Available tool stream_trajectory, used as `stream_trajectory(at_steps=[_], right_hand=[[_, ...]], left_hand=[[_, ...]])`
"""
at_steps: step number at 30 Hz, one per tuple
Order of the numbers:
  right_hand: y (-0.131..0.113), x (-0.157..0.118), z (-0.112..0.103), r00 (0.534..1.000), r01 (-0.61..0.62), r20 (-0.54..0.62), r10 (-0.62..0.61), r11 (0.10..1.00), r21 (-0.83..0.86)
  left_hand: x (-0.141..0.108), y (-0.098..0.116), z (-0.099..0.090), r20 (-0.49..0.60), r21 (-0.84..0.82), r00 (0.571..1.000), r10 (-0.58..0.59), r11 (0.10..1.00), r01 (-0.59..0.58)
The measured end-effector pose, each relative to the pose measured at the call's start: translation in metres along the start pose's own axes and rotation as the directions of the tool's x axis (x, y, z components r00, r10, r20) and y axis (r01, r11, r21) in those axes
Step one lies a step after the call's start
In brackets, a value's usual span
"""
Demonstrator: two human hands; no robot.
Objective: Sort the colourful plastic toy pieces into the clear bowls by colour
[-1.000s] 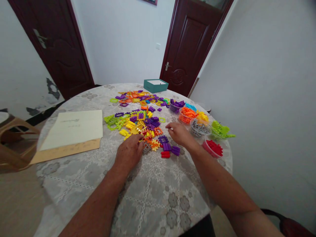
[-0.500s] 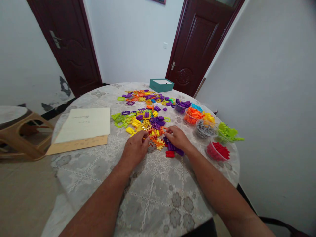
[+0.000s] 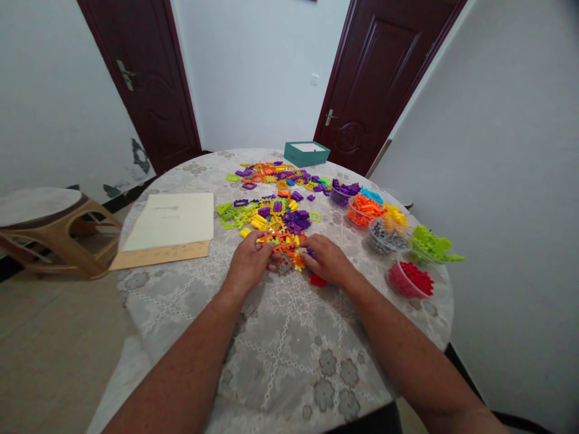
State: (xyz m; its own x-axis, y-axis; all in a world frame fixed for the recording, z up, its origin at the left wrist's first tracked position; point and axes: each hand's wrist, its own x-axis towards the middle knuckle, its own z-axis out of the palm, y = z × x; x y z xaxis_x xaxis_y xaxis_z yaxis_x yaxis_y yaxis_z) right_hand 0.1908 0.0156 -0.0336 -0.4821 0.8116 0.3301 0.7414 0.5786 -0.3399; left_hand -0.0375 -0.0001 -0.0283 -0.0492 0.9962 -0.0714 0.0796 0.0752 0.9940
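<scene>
My left hand point(image 3: 250, 260) is at the near left side of a heap of plastic pieces, its fingers closed round orange pieces point(image 3: 284, 242). On the heap's right side, my right hand point(image 3: 326, 259) has its fingers curled over a purple piece point(image 3: 311, 253). A grey piece point(image 3: 286, 264) lies between the two hands, beside orange and yellow ones. Just below my right hand there is a red piece point(image 3: 318, 280). Purple pieces point(image 3: 296, 222) and green pieces point(image 3: 233, 214) lie beyond the hands.
Clear tubs of sorted pieces stand at the right, among them a red one point(image 3: 411, 279) and a grey one point(image 3: 386, 236). A second heap point(image 3: 271, 175) and a green box point(image 3: 306, 154) are at the back. Paper sheets point(image 3: 172, 220) lie at the left on the round table point(image 3: 280, 361).
The view has shifted, so the table appears further right. My left hand has moved in over the orange pieces. My right hand has come down over the purple pieces.
</scene>
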Motion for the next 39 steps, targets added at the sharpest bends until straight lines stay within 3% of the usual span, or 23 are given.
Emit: stream_trajectory(at_steps=[5,11,13,16,18,20,26,29,31,34,39], right_hand=[[-0.004,0.000,0.014,0.998,-0.008,0.070,0.011,0.999,-0.042],[0.003,0.004,0.011,0.988,-0.131,-0.056,0.142,0.977,0.166],[0.010,0.005,0.003,0.960,-0.222,-0.095,0.264,0.921,0.320],[0.012,0.007,-0.005,0.905,-0.298,-0.068,0.421,0.738,0.606],[0.005,0.007,-0.006,0.902,-0.293,-0.004,0.431,0.620,0.727],[-0.006,0.008,-0.003,0.924,-0.269,0.031,0.381,0.590,0.762],[-0.026,0.006,0.007,0.983,-0.163,0.040,0.178,0.760,0.629],[-0.013,0.003,0.000,0.987,-0.128,-0.027,0.161,0.869,0.479],[0.001,0.000,-0.008,0.996,-0.063,-0.046,0.082,0.944,0.323],[0.019,-0.005,-0.017,0.994,0.034,0.100,-0.046,0.993,0.112],[0.036,-0.008,-0.018,0.970,0.062,0.235,-0.057,0.998,-0.015]], left_hand=[[0.002,-0.002,0.002,-0.011,-0.025,1.000,-0.025,0.999,0.024],[0.001,-0.003,0.005,-0.028,-0.117,0.998,-0.051,0.992,0.047],[-0.001,0.000,0.005,-0.021,-0.137,0.998,-0.060,0.989,0.057],[-0.003,0.004,0.006,0.014,-0.158,0.996,-0.089,0.983,0.090],[-0.005,0.005,0.008,0.060,-0.163,0.993,-0.097,0.981,0.106],[-0.008,0.005,0.009,0.124,-0.175,0.988,-0.090,0.978,0.111],[-0.010,0.000,0.015,0.238,-0.150,0.971,-0.009,0.988,0.045],[-0.009,0.000,0.014,0.178,-0.129,0.984,-0.007,0.991,0.030],[-0.007,0.001,0.013,0.094,-0.154,0.995,-0.031,0.987,0.045],[-0.006,0.005,0.010,0.001,-0.231,0.997,-0.073,0.970,0.071],[-0.007,0.011,0.008,-0.036,-0.265,0.996,-0.088,0.961,0.075]])
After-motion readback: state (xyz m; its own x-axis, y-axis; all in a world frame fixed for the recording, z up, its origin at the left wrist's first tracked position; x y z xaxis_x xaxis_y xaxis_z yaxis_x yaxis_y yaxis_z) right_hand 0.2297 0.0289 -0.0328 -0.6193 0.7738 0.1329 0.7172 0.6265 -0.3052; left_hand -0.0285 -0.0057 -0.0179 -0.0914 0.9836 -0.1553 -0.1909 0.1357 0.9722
